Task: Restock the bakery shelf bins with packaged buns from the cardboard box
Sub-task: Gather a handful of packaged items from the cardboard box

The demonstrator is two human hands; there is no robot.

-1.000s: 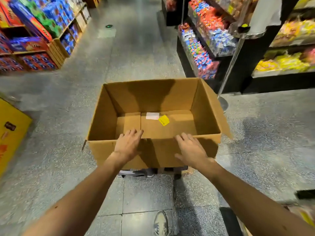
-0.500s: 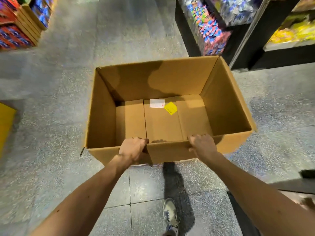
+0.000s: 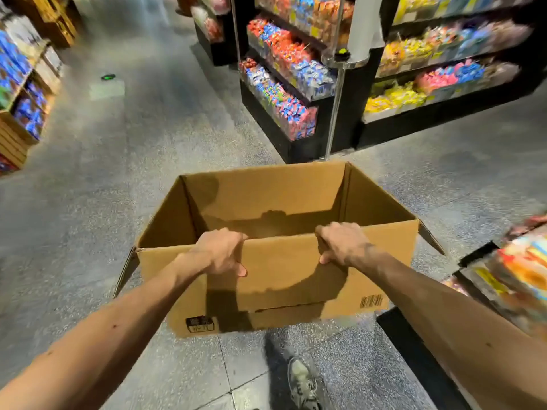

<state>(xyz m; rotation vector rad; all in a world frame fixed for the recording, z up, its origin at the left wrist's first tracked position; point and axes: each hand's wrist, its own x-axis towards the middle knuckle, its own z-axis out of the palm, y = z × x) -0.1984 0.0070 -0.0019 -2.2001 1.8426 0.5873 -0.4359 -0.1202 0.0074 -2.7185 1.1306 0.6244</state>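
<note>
A person's left hand (image 3: 220, 253) and right hand (image 3: 340, 244) grip the near top edge of an open brown cardboard box (image 3: 281, 279), each partway in from its corner. The fingers hook inside and the thumbs press the outer wall. Below are a grey speckled floor (image 3: 118, 173) and one grey shoe (image 3: 302, 383). Black shelves of bright packets (image 3: 284, 93) stand beyond the box's far edge.

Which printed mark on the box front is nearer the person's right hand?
The striped barcode, lower right; the black square label sits lower left.
</note>
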